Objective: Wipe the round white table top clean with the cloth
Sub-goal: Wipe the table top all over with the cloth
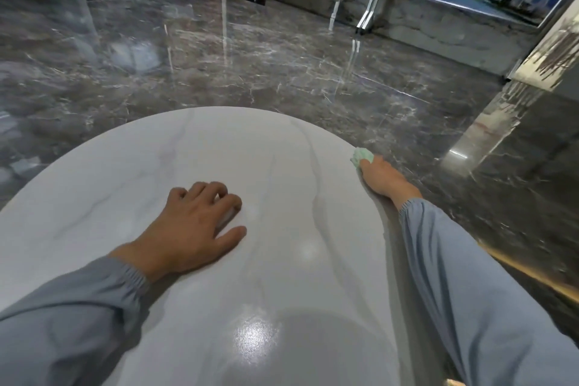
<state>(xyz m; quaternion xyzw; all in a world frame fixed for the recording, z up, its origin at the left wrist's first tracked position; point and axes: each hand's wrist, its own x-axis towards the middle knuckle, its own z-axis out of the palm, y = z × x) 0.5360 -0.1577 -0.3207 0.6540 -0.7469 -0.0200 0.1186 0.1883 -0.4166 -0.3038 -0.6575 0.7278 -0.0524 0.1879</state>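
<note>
1. At the far right rim of the round white counter (282,166), the right hand (380,177) was closed around a pale green cloth (362,158), pressing it to the edge.
2. The left hand (194,226) lay spread and empty near the middle, bracing.
3. The step looked like edge wiping; next, the cloth probably needed sweeping inward across the unwiped centre.

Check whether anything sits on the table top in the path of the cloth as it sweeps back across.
Only the left hand, resting flat near the middle of the table top. The right hand holds the cloth at the right rim; no other objects show.
</note>
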